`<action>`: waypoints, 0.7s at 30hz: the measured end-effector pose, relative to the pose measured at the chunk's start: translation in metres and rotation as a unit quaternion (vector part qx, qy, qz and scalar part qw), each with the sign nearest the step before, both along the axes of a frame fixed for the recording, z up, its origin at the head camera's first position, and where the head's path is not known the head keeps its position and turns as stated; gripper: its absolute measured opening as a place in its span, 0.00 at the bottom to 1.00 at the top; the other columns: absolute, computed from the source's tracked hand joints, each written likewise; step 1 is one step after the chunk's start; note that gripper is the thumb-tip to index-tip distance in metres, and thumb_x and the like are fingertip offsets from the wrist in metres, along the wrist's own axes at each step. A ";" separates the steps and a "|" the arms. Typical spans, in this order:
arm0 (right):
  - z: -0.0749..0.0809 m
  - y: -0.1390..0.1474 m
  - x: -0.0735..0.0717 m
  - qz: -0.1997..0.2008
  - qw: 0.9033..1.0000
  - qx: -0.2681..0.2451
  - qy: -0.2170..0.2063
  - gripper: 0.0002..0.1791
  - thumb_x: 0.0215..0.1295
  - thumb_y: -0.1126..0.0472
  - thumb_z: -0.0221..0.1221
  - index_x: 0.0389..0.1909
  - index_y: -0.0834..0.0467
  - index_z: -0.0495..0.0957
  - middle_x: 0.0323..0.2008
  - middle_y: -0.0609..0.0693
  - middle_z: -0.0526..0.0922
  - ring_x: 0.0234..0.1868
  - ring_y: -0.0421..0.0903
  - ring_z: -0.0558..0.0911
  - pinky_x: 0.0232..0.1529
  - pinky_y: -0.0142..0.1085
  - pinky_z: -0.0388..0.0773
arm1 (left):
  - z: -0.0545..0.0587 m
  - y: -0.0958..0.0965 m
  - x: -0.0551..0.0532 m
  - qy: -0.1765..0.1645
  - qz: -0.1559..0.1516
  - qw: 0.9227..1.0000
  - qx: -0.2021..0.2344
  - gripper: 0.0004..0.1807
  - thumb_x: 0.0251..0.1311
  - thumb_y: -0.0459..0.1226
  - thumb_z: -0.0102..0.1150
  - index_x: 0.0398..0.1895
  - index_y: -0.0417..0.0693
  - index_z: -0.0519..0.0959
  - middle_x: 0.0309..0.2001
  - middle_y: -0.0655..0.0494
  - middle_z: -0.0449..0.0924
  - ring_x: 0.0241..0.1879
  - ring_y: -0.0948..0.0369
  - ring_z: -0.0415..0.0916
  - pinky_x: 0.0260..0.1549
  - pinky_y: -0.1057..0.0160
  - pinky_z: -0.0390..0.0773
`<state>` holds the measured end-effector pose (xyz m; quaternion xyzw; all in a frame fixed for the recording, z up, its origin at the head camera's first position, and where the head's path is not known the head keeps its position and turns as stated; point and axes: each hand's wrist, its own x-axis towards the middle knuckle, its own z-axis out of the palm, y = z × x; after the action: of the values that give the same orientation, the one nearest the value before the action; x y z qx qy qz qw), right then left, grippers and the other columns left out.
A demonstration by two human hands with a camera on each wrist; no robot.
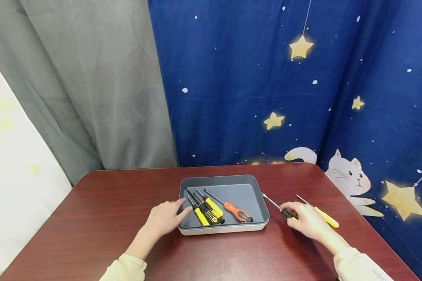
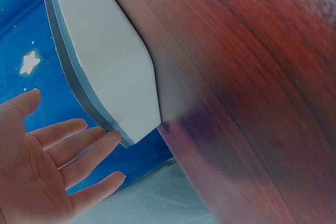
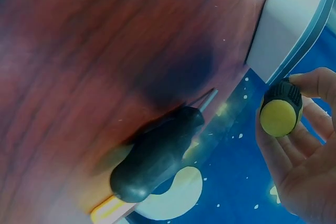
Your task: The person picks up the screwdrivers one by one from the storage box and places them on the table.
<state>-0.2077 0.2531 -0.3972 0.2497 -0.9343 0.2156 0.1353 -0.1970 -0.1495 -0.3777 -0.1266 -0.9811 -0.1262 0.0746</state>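
Note:
My left hand is at the left side of a grey tray, fingers extended with the fingertips right at the rim. Between the fingers and thumb of my right hand is a screwdriver with a black grip and yellow butt. Its metal shaft points toward the tray's right wall. Beyond that hand, a yellow-handled screwdriver lies on the table. The right wrist view shows a dark screwdriver handle on the tabletop, below the held one.
Inside the tray lie an orange-handled screwdriver, a yellow-handled screwdriver and several other black and yellow tools. The reddish-brown table backs onto a grey curtain and a blue star-patterned curtain.

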 end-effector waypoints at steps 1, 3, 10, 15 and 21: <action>0.000 0.001 0.001 0.001 1.000 0.000 0.002 0.18 0.39 0.69 0.60 0.36 0.54 0.78 0.25 0.36 0.75 0.23 0.33 0.71 0.24 0.32 0.68 | 0.000 0.000 0.000 0.000 0.000 1.000 0.000 0.28 0.57 0.56 0.47 0.50 0.44 0.75 0.39 0.48 0.79 0.35 0.52 0.77 0.25 0.55 0.74; -0.002 0.003 0.002 0.002 1.000 -0.002 0.005 0.18 0.39 0.69 0.60 0.36 0.54 0.78 0.25 0.37 0.75 0.23 0.32 0.70 0.24 0.31 0.68 | 0.000 0.000 0.000 -0.001 0.001 1.000 0.000 0.28 0.57 0.56 0.47 0.50 0.44 0.75 0.39 0.48 0.79 0.34 0.52 0.77 0.25 0.55 0.74; -0.004 0.007 0.007 -0.009 1.000 0.005 0.008 0.18 0.39 0.69 0.61 0.36 0.53 0.77 0.25 0.36 0.74 0.23 0.33 0.69 0.24 0.31 0.67 | -0.001 0.001 0.000 -0.001 0.007 1.000 0.003 0.27 0.57 0.55 0.48 0.50 0.45 0.76 0.38 0.47 0.79 0.34 0.52 0.76 0.24 0.54 0.74; -0.007 0.010 0.010 -0.004 1.000 0.001 0.023 0.19 0.36 0.69 0.61 0.35 0.54 0.78 0.22 0.36 0.74 0.20 0.32 0.68 0.21 0.29 0.66 | 0.000 0.002 0.001 -0.003 0.007 1.000 0.004 0.27 0.57 0.55 0.48 0.50 0.45 0.75 0.39 0.47 0.79 0.35 0.52 0.76 0.25 0.53 0.74; -0.008 0.016 0.013 0.004 1.000 -0.001 0.015 0.18 0.35 0.69 0.60 0.34 0.54 0.78 0.20 0.34 0.71 0.19 0.31 0.67 0.20 0.28 0.64 | 0.001 0.002 0.001 -0.002 0.006 1.000 0.002 0.27 0.57 0.54 0.48 0.50 0.45 0.76 0.39 0.47 0.79 0.35 0.52 0.76 0.25 0.54 0.74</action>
<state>-0.1945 0.2686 -0.4050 0.2566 -0.9308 0.2135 0.1491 -0.1957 -0.1476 -0.3769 -0.1202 -0.9817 -0.1279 0.0737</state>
